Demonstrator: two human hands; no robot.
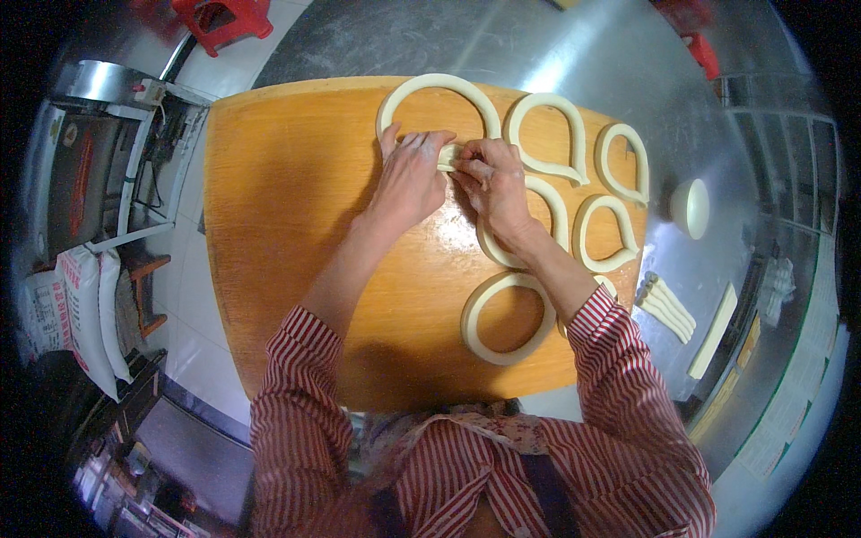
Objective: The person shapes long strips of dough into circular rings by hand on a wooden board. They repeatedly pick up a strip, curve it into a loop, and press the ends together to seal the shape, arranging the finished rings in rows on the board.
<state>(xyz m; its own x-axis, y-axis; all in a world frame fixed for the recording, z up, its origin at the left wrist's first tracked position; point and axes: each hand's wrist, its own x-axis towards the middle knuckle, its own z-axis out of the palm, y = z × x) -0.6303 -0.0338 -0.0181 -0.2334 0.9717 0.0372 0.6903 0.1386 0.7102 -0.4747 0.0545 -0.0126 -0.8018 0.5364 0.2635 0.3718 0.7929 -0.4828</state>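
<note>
Two hands close together on one of seven dough rings.

The left hand (413, 179) and the right hand (499, 184) are almost touching, their fingers closed on the joined end of one large, pale cream, rounded dough ring (439, 81) at the far edge of a yellow-brown wooden board (296, 224). Six more pale dough loops (579, 139) lie on the board's right half: two beyond the right hand, one partly under its wrist, one just right of the forearm, one nearly hidden by the sleeve and one round loop nearest the body. Right of the board, the grey steel tabletop (377, 45) carries one white round bowl (691, 208), one bunch of narrow cream dough strips (665, 309), their exact number unclear, and one long flat cream slab (713, 332).
</note>
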